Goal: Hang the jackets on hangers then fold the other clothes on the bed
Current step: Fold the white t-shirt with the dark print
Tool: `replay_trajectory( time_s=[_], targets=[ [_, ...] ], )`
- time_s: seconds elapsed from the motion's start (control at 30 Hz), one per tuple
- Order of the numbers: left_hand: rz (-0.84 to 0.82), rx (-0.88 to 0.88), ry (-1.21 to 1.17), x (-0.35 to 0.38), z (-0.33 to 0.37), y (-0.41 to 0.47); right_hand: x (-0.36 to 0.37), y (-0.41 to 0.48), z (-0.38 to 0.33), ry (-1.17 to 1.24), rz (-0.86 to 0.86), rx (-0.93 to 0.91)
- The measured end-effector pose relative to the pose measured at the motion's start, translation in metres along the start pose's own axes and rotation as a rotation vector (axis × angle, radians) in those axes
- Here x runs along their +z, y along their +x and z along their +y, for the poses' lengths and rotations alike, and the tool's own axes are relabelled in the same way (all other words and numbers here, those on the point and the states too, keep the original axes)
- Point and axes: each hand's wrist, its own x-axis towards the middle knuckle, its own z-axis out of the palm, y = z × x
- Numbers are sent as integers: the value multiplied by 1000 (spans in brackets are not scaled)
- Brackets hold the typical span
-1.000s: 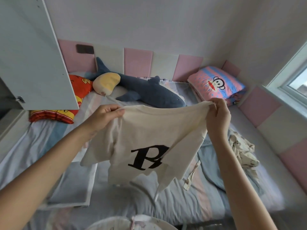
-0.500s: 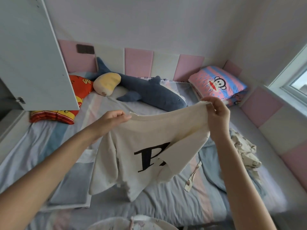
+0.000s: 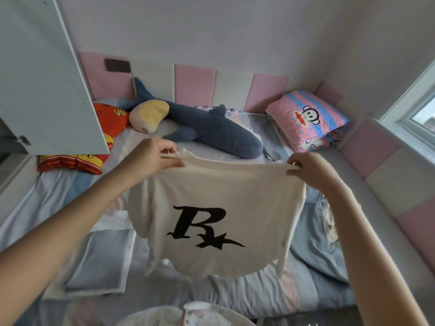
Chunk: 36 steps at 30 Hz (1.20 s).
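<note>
A cream T-shirt [image 3: 211, 191] with a black letter R and a star hangs spread out in the air above the bed [image 3: 235, 292]. My left hand [image 3: 153, 158] pinches its top edge on the left, and my right hand [image 3: 310, 170] pinches the top edge on the right. The shirt's lower hem hangs free, just over the striped sheet. A patterned cream garment [image 3: 329, 222] lies crumpled on the bed to the right, partly hidden behind my right forearm. A folded pale blue cloth [image 3: 98, 262] lies flat at the left.
A blue plush shark [image 3: 211, 130] and a round yellow cushion [image 3: 150, 116] lie at the head of the bed. A pink monkey pillow [image 3: 308, 118] sits far right, a red pillow [image 3: 110, 128] far left. An open white cabinet door [image 3: 42, 74] juts in at upper left. A window [image 3: 421, 107] is at the right.
Both hands have spread the shirt wider and turned it flat, so the R print now faces me upright. My left hand rose and moved toward the middle; the shirt's folds fell open.
</note>
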Motion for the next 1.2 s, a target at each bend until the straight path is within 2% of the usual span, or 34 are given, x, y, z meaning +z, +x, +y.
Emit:
replay_trajectory(
  time_s=[0.07, 0.13, 0.2, 0.3, 0.33, 0.43, 0.5, 0.57, 0.63, 0.7, 0.8, 0.83, 0.9, 1.0, 1.1, 1.13, 1.2],
  targets=[
    [-81, 4, 91, -8, 2, 6, 0, 1, 3, 67, 248, 87],
    [-35, 56, 124, -22, -2, 18, -1, 2, 3, 221, 533, 137],
    [10, 71, 182, -29, -12, 31, 3, 8, 6, 346, 676, 196],
    [-40, 18, 334, -18, -27, 36, 14, 20, 10, 403, 579, 301],
    [0, 25, 340, -14, -30, 36, 16, 21, 11, 423, 590, 326],
    [345, 96, 335, -14, -26, 32, 16, 19, 10, 611, 853, 287],
    [491, 135, 315, -12, -19, 29, 13, 19, 12, 693, 925, 274],
    [453, 105, 307, 1, -27, 27, 19, 20, 15, 633, 777, 295],
    [346, 55, 250, 14, -44, 25, 31, 17, 19, 594, 647, 304],
    [331, 7, 202, 15, -52, 24, 38, 9, 19, 596, 709, 289],
    [483, -53, 97, 6, -38, 28, 37, 0, 18, 605, 940, 259],
    [495, -69, 80, 6, -36, 32, 36, -1, 18, 621, 969, 270],
    [406, -126, 71, 11, -40, 37, 41, 0, 20, 706, 890, 325],
    [132, -318, 38, 35, -60, 32, 66, -1, 25, 782, 525, 321],
    [-158, -437, 44, 73, -81, 7, 105, -22, 26, 704, 57, 243],
    [-282, -433, 36, 82, -86, -2, 118, -31, 27, 595, -138, 212],
    [-638, -388, 120, 93, -94, -21, 137, -50, 31, 235, -614, 137]
  ],
)
